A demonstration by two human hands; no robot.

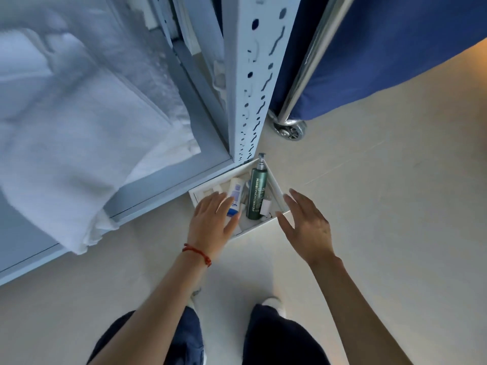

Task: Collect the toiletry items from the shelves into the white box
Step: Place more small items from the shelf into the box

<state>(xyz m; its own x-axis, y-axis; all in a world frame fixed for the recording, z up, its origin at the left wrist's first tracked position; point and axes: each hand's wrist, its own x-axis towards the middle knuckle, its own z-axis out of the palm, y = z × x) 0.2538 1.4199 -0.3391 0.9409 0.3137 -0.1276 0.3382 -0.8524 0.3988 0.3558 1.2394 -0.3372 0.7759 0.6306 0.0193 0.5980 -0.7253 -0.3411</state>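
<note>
— Down on the pale floor [382,206], at the foot of the perforated white shelf post [249,83]: white box [263,225], set cornerwise, far corner tucked against the post.

— Inside it?

— Dark green pump bottle [257,192] lying lengthwise, pump toward the far corner, lettering along its side. Just left of that, white tube with blue label [235,197], also lying down. Small white container [265,207] near the green bottle's base, on the right. A few more pale bits toward the far-left wall, too small to name.

— Hands?

— Left hand [212,225] above the box's near-left part, fingers spread and straight, tips over the white tube; touching it or just above, cannot tell. Holding nothing. Red string bracelet [197,253] at that wrist.

— And the other?

— Right hand [308,227] just right of the box, fingers straight and apart, thumb over the near-right rim, palm turned toward the box. Nothing gripped either.

— Around all that?

— Left: grey-blue shelf unit [168,185] with folded white towels [79,154] hanging over its edge. Far right: blue fabric cart [395,54] on a chrome frame [303,75], one caster wheel [290,129] on the floor beside the post. Near edge: dark trouser legs [276,338] and tips of white shoes [275,302].
</note>
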